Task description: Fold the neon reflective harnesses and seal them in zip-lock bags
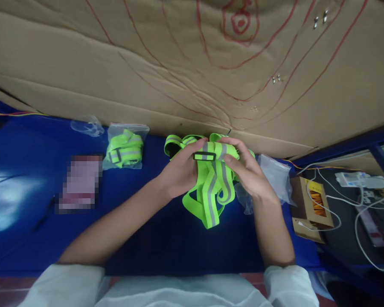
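Between my two hands is a neon green strap (pixel 210 194) with a grey reflective stripe, part of it gathered into a bundle and several loops hanging below. A black slide buckle (pixel 205 156) faces me on the bundle. My left hand (pixel 182 170) closes round the bundle's left end, beside the buckle. My right hand (pixel 248 170) grips its right end, thumb in front and fingers behind. More loops of the same strap lie behind my hands near the cardboard. To the left, a similar folded strap (pixel 125 149) sits inside a clear zip bag.
Brown cardboard (pixel 147 72) with red drawn lines stands behind the blue table (pixel 153 238). Clear plastic bags (pixel 275 177) lie right of my hands. A pixelated flat object (pixel 81 182) is at left. At far right are an open carton (pixel 312 204), white cables and a power strip (pixel 361 179).
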The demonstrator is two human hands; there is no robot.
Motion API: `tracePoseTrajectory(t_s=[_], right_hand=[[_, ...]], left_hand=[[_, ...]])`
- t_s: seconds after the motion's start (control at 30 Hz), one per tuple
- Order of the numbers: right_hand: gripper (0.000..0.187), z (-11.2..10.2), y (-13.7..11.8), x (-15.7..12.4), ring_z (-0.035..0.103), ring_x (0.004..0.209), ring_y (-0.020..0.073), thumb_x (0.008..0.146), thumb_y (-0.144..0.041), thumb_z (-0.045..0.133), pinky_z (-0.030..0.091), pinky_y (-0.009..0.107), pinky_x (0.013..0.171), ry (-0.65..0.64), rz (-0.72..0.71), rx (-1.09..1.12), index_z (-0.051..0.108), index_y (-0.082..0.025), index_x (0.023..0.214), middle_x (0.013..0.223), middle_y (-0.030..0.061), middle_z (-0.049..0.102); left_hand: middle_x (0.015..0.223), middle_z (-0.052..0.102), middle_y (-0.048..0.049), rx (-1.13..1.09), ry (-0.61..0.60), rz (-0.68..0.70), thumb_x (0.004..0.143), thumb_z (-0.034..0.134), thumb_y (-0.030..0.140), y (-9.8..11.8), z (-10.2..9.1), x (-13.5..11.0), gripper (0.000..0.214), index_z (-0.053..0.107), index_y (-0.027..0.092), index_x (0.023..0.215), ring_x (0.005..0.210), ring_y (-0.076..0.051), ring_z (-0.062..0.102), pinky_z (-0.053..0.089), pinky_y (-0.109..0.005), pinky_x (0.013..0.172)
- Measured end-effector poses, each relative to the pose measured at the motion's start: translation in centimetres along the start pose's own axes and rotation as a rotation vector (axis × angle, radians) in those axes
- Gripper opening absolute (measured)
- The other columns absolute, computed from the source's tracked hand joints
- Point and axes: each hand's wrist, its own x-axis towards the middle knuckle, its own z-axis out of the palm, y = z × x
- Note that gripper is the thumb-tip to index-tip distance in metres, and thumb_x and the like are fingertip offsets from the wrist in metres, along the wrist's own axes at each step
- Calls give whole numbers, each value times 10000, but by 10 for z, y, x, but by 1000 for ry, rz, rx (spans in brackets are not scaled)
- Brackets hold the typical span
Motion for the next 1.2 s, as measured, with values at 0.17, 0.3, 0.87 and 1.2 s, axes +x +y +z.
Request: tracePoseTrajectory(t_s=[0.17,0.3,0.87,1.2], right_hand=[[381,8,4,5,505,1413,250,1028,-508,581,368,469,1262,60,-211,-209,535,-317,1355,1432,59,581],[528,2,6,4,302,1582,260,1026,-601,533,237,489,1335,-74,-269,-237,483,-332,1478,1626,46,417],[768,-6,-3,-6,575,1406,272,876,-415,809,543,470,1158,-136,30,6,432,-368,1544,1615,18,492],[649,11,-5,-6,581,1403,256,900,-493,765,553,427,1154,-140,73,222,499,-320,1466,1552,19,565]], left_hand=[[949,735,-18,-69,102,93,818,822,514,-9,1,-1,386,704,219,1037,978,-267,715,562,-356,818],[943,711,18,-80,199,150,768,774,278,-10,0,-2,293,680,223,1040,862,-180,677,537,-297,769],[1029,711,24,159,21,194,621,772,35,-2,-4,-8,759,559,344,1282,1033,-256,718,571,-360,858],[1370,678,-41,174,-35,447,691,709,31,-3,6,-14,593,556,294,1201,1453,-300,514,498,-469,1113]])
